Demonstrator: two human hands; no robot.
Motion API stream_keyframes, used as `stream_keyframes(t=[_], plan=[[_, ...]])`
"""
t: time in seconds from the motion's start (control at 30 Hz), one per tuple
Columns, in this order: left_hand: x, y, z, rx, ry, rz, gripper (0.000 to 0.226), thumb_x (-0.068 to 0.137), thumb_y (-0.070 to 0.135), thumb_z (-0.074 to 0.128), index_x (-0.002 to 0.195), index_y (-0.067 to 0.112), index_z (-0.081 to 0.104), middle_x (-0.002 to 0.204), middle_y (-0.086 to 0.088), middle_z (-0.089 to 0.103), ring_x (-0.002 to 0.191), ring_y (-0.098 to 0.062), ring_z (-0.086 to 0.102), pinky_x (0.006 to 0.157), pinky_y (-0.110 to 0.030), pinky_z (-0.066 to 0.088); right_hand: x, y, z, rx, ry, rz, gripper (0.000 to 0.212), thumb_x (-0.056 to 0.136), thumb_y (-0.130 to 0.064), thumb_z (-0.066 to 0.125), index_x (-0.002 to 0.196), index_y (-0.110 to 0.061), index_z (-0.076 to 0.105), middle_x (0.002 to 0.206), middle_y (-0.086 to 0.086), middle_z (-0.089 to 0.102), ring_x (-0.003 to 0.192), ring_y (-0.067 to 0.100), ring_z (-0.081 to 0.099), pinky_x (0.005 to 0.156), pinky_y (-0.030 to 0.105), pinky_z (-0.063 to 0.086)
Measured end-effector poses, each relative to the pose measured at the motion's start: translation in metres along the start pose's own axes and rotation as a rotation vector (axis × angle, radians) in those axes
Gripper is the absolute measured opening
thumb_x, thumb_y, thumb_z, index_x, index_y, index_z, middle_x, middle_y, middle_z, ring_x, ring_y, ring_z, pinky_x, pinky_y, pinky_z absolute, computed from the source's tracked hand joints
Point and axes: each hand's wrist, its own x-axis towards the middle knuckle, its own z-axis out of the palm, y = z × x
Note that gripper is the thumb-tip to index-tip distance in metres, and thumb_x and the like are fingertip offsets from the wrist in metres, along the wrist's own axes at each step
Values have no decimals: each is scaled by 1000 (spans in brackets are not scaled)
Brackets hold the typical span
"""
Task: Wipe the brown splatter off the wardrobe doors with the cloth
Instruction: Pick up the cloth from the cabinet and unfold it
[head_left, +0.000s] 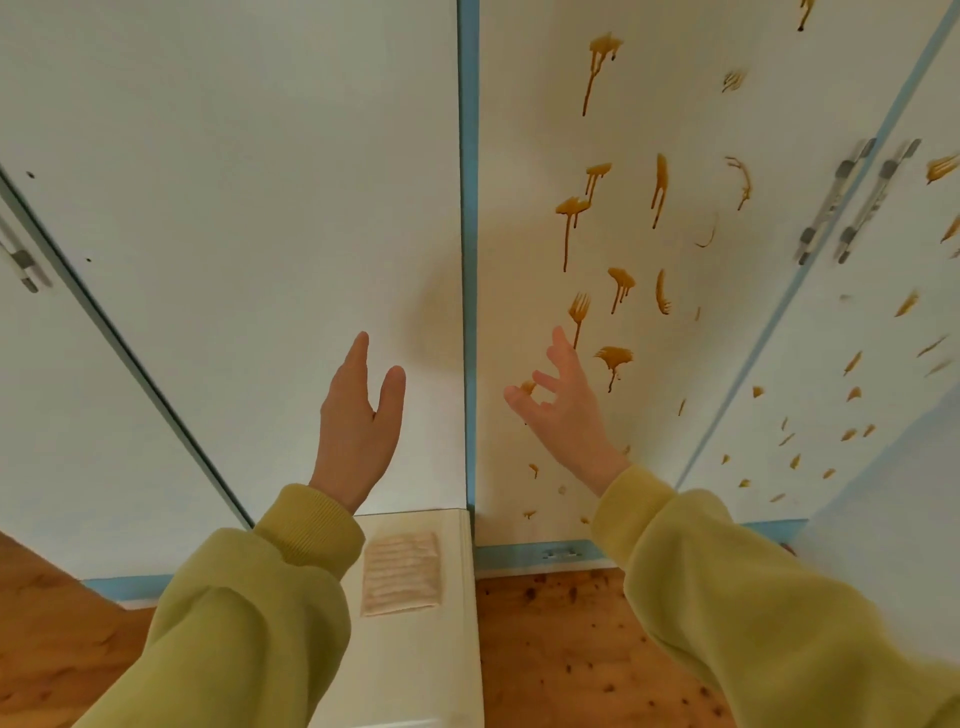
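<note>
On low white ledge, back end against doors: cloth (401, 574), untouched
left hand (358, 421): open, empty, directly above cloth, nearer
right hand (561, 400): fingers spread, empty, raised toward the splatter (613, 358)
splatter: right-side wardrobe doors (582, 130), up-right of cloth

White wardrobe doors (234, 182) with blue edging, brown splatter (571, 213), ribbed pinkish cloth (401, 574), olive-yellow sleeves (727, 582).

Home bedroom: white wardrobe doors (234, 182), wooden floor (561, 649).
</note>
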Motion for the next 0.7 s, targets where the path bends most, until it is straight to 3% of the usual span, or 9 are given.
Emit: stream_keyframes(t=[0.23,0.5,0.7], plan=[[-8,-45,6,10,-23,-46,56,96,30,43,145,15,21,150,-5,30,137,-19,29,112,-40,26,-7,34,40,-7,-40,61,84,85,-23,63,147,-21,6,150,6,25,118,9,40,102,42,42],[-24,-108,33,27,-13,-97,54,96,31,43,144,14,25,148,-6,33,135,-19,33,111,-39,28,-14,97,82,-11,-102,105,80,87,-24,61,147,-21,9,146,5,32,113,7,43,97,29,40],[-45,-183,79,36,-8,-160,50,97,28,39,143,13,26,146,-8,35,134,-21,33,109,-35,27,-17,170,120,-41,-165,115,73,89,-22,57,146,-18,12,141,6,38,110,8,46,95,28,41]])
